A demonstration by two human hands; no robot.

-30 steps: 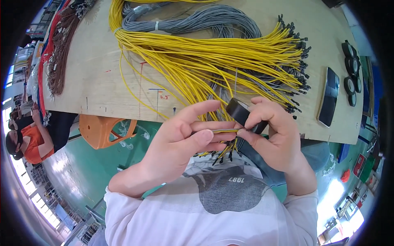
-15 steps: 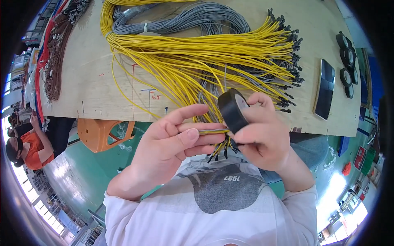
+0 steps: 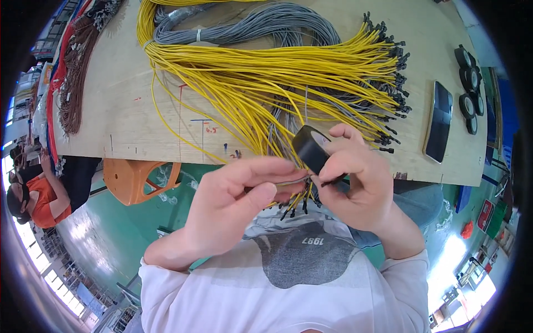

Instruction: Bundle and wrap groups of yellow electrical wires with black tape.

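My left hand (image 3: 230, 197) is closed, with a thin pair of yellow and grey wires (image 3: 294, 181) between its thumb and fingers. The wires run across to the fingertips of my right hand (image 3: 361, 186). That hand is curled round a roll of black tape (image 3: 311, 149), which stands tilted above the wires. Where the tape meets the wires is mostly covered by my right thumb. Just below, short wire ends with black connectors (image 3: 294, 210) hang in front of my shirt. Yellow cables (image 3: 239, 116) reach from the large bundle down to my hands.
A grey cable bundle (image 3: 244, 29) lies behind the yellow one on the wooden table (image 3: 122, 111). To the right are a phone (image 3: 438, 122) and several tape rolls (image 3: 471, 77). Brown cables (image 3: 75, 83) lie far left. An orange stool (image 3: 125, 180) and a person (image 3: 41, 194) are beyond the table's edge.
My left fingers have drawn together over the wires and flattened. The tape roll has tipped and shifted slightly left and down, and my right fingers have curled in closer beside it.
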